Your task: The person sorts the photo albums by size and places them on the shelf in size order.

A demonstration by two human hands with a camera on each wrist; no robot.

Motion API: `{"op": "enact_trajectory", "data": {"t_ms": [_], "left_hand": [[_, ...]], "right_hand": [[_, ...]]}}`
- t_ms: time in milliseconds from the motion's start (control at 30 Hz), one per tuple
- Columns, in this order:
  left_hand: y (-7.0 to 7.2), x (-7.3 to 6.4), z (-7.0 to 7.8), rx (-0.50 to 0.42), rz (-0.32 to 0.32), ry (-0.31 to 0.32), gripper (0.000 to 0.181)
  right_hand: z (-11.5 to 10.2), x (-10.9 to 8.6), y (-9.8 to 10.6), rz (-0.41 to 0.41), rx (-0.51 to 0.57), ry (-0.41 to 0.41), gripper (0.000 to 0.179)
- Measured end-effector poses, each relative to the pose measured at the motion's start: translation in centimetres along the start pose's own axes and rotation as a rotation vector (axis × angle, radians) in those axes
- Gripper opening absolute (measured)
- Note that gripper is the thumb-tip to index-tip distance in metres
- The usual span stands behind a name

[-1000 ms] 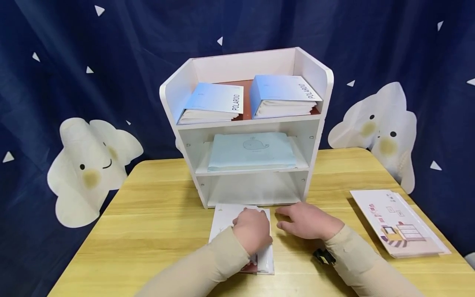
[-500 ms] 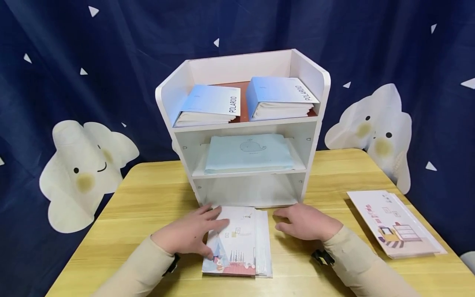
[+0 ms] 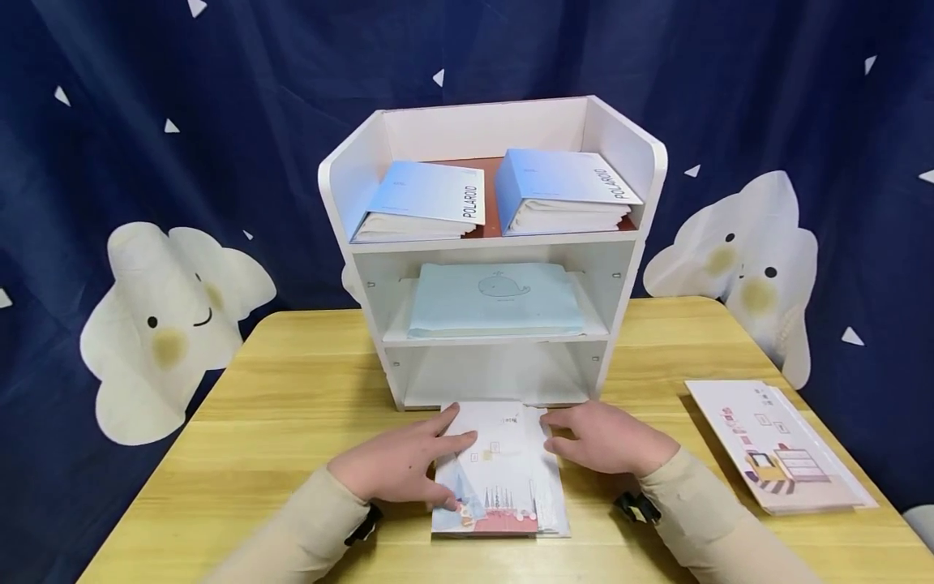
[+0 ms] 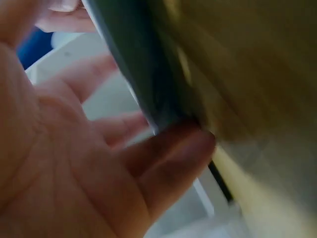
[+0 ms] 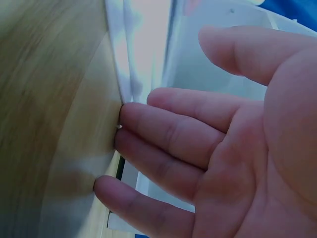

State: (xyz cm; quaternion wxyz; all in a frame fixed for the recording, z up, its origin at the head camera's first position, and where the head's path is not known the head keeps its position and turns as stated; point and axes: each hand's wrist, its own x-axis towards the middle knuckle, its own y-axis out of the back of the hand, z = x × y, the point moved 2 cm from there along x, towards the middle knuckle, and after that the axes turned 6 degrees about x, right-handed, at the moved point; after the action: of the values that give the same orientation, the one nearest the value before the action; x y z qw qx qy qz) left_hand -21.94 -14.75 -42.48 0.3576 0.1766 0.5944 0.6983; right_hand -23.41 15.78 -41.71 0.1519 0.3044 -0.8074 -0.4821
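A thin album (image 3: 496, 478) with an illustrated white cover and clear sleeves at its right side lies flat on the table in front of the shelf. My left hand (image 3: 401, 466) rests along its left edge, thumb and fingers loosely spread. In the left wrist view, fingertips (image 4: 190, 148) lie against the album's edge (image 4: 133, 54). Nearly straight, the fingers of my right hand (image 3: 613, 438) touch the album's right side near the far corner. The right wrist view shows those fingertips (image 5: 132, 115) at the ends of the sleeves (image 5: 133, 54), low by the wood.
A white three-tier shelf (image 3: 503, 369) stands behind the album. Two blue POLAROID albums (image 3: 430, 191) sit on its top, and a pale blue whale album (image 3: 499, 300) on the middle tier. Another illustrated album (image 3: 784, 446) lies at the table's right. A dark blue curtain (image 3: 292, 146) hangs behind.
My left hand has moved from over the album to its left edge. The album has shifted right, up to my right fingers. My right hand has stayed in place.
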Motion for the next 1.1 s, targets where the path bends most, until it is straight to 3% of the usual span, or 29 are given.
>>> {"op": "enact_trajectory", "data": {"t_ms": [100, 167, 300, 400, 467, 533, 633, 800, 933, 1100], "left_hand": [[-0.4, 0.8, -0.2, -0.092, 0.086, 0.029, 0.071], [-0.8, 1.3, -0.8, -0.224, 0.176, 0.077, 0.065], [-2.2, 2.1, -2.4, -0.68, 0.316, 0.196, 0.06], [-3.2, 2.5, -3.3, -1.048, 0.351, 0.249, 0.059], [-3.6, 2.6, -3.8, -1.225, 0.371, 0.273, 0.059], [-3.9, 2.6, -4.2, -1.345, 0.383, 0.286, 0.059], [-4.0, 2.2, -4.6, -1.468, 0.367, 0.293, 0.057], [-4.5, 1.3, -4.4, -1.6, 0.195, 0.209, 0.057], [-4.7, 1.3, -3.7, -1.625, 0.118, 0.119, 0.059], [-4.3, 1.3, -3.2, -1.603, 0.062, 0.007, 0.066]], "right_hand": [[0.4, 0.0, 0.0, -0.009, 0.061, 0.01, 0.031], [0.9, 0.0, 0.0, 0.004, 0.123, 0.003, 0.034], [2.5, -0.1, -0.3, 0.028, 0.377, -0.078, 0.04], [3.7, -0.3, -0.7, 0.006, 0.628, -0.147, 0.044], [4.3, -0.4, -1.0, -0.012, 0.745, -0.166, 0.046], [4.7, -0.4, -1.2, -0.026, 0.808, -0.167, 0.048], [5.1, -0.3, -1.5, -0.03, 0.876, -0.173, 0.049], [5.2, -0.8, -2.2, -0.012, 1.152, -0.245, 0.055], [5.1, -1.7, -2.8, 0.002, 1.374, -0.255, 0.061], [5.1, -1.6, -3.1, 0.017, 1.56, -0.166, 0.061]]}}
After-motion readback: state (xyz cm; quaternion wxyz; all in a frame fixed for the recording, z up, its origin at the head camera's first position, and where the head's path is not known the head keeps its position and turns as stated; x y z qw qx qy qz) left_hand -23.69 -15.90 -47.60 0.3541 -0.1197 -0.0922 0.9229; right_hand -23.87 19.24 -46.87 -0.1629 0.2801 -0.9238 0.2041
